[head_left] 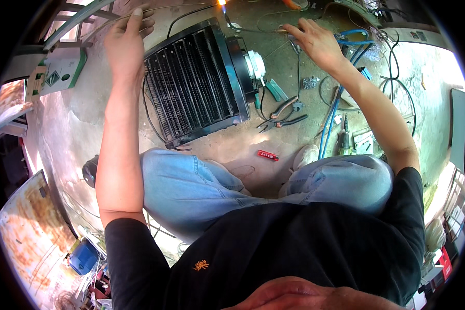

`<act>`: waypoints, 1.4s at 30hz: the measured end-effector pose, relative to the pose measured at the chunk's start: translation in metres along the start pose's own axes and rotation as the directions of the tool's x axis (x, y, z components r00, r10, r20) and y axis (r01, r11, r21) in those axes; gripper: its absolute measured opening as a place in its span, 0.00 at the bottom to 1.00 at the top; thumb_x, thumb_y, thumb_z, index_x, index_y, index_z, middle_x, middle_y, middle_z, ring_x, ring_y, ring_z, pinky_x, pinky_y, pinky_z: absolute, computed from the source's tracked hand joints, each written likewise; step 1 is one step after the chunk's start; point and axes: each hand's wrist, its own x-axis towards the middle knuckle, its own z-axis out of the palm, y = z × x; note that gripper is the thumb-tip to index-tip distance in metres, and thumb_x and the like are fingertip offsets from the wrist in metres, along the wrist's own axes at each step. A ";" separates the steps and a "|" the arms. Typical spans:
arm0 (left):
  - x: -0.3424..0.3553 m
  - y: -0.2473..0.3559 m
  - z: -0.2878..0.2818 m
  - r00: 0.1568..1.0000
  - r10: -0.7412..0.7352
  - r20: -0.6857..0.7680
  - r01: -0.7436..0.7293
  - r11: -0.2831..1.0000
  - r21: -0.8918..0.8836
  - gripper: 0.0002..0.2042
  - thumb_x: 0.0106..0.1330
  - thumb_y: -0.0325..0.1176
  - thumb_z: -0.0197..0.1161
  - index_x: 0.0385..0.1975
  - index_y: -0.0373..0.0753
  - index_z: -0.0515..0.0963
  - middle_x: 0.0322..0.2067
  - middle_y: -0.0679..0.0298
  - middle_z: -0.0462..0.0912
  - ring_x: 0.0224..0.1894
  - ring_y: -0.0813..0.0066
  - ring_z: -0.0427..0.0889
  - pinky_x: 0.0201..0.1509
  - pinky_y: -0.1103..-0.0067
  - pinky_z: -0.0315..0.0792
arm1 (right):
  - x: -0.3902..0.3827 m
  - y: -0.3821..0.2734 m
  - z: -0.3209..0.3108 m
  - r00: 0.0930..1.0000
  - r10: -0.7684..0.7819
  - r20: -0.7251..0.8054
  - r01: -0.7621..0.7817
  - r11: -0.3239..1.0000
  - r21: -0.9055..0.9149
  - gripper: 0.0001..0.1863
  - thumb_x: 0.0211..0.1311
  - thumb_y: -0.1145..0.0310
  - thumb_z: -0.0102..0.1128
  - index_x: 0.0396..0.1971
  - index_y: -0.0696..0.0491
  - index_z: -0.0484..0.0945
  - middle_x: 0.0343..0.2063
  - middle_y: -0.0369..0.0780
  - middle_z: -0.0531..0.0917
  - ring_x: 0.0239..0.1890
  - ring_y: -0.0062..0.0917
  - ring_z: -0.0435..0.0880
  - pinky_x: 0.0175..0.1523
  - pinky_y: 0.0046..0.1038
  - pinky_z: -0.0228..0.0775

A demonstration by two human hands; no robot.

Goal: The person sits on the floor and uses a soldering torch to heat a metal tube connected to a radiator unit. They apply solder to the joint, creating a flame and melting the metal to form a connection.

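A: Looking down through the head view: left hand point(125, 44) stretched far forward, fingers curled around a thin metal rod point(186, 7) that runs rightward along the top edge. Grip closed on the rod.

B: Confirmed. Right hand point(315, 44) also extended, fingers pinched shut around a slim torch handle point(289, 32); small orange flame point(222, 2) visible at the top, close to the rod's far end.

A: Noted between the two hands: black finned condenser coil point(191, 85) lying tilted on the concrete floor point(88, 119), with a black fan motor point(245, 64) on its right side.

B: Just right of the coil, on the floor: pliers point(284, 107), a second pair with dark handles point(283, 123), a small green tool point(276, 90). Red lighter point(267, 155) lying nearer the knees.

A: Blue hoses point(331, 116) trailing under the right forearm, down toward the right knee. Seated, legs in blue jeans point(191, 188), black shirt point(274, 248).

B: Far left: green-and-white carton point(57, 72), well apart from the coil.
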 end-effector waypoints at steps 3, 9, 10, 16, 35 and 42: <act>-0.003 0.003 0.001 1.000 0.002 -0.013 -0.002 1.000 0.014 0.15 0.77 0.34 0.60 0.53 0.28 0.81 0.47 0.56 0.87 0.43 0.75 0.84 0.50 0.79 0.80 | 0.005 -0.005 0.007 0.999 0.041 0.008 -0.042 0.999 0.028 0.24 0.63 0.66 0.61 0.61 0.43 0.75 0.40 0.36 0.75 0.47 0.29 0.81 0.44 0.34 0.78; -0.010 0.010 0.009 1.000 -0.017 0.007 0.017 1.000 0.001 0.15 0.77 0.34 0.59 0.52 0.29 0.82 0.47 0.57 0.87 0.43 0.75 0.84 0.50 0.79 0.80 | 0.002 -0.005 0.017 0.995 0.059 -0.086 -0.060 0.998 -0.004 0.26 0.62 0.65 0.63 0.62 0.41 0.74 0.41 0.37 0.75 0.47 0.30 0.81 0.43 0.35 0.78; -0.010 0.009 0.008 1.000 -0.017 0.008 0.017 1.000 0.001 0.15 0.77 0.34 0.59 0.52 0.29 0.82 0.47 0.57 0.87 0.43 0.75 0.84 0.50 0.79 0.80 | 0.001 -0.004 0.019 0.995 0.061 -0.085 -0.061 0.998 -0.006 0.26 0.62 0.65 0.63 0.62 0.41 0.74 0.41 0.37 0.75 0.47 0.30 0.81 0.43 0.35 0.78; -0.009 0.009 0.010 1.000 -0.022 0.014 0.022 1.000 0.003 0.14 0.77 0.34 0.59 0.52 0.29 0.82 0.47 0.57 0.87 0.43 0.76 0.84 0.50 0.79 0.80 | 0.002 -0.005 0.019 0.994 0.093 -0.052 -0.093 0.996 0.003 0.25 0.62 0.66 0.63 0.60 0.42 0.74 0.41 0.37 0.75 0.48 0.31 0.80 0.42 0.34 0.79; -0.009 0.006 0.016 1.000 -0.001 0.013 0.001 1.000 -0.011 0.14 0.76 0.33 0.60 0.49 0.27 0.83 0.42 0.56 0.89 0.39 0.77 0.85 0.48 0.80 0.80 | 0.004 -0.004 0.017 0.992 0.096 -0.076 -0.097 0.995 -0.009 0.25 0.60 0.67 0.63 0.60 0.42 0.75 0.40 0.37 0.74 0.46 0.30 0.80 0.40 0.34 0.80; -0.009 0.006 0.015 1.000 0.000 0.019 0.000 1.000 -0.015 0.13 0.76 0.32 0.60 0.49 0.27 0.83 0.42 0.56 0.89 0.39 0.77 0.85 0.48 0.80 0.80 | 0.002 -0.004 0.019 0.991 0.088 -0.105 -0.091 0.996 -0.023 0.25 0.61 0.67 0.63 0.60 0.42 0.75 0.40 0.36 0.74 0.46 0.29 0.80 0.40 0.33 0.80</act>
